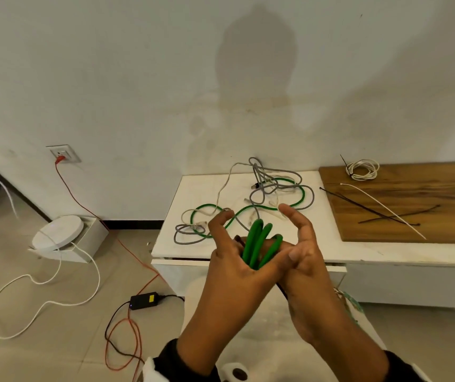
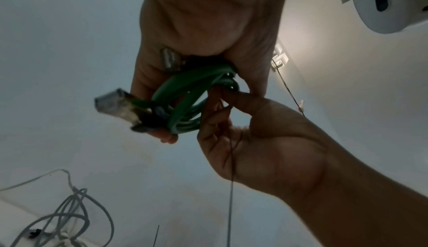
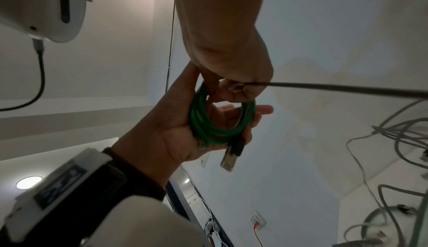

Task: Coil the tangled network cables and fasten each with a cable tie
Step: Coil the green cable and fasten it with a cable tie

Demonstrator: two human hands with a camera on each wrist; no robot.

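Left hand (image 2: 208, 36): palm toward the camera, fingers curled round the green coil (image 2: 194, 97).
Green coil: several loops bunched together, lying between the two hands.
Plug (image 2: 115, 104): clear, blurred, sticking out left of the coil; a second plug (image 2: 170, 58) lies against the palm above the coil.
Right hand (image 2: 261, 141): lower right of the coil, fingers pinching at the loops.
Tie (image 2: 230, 196): thin dark strand running straight down from the right hand.
Grey cables (image 2: 69, 219): tangled, far below and left of the coil.
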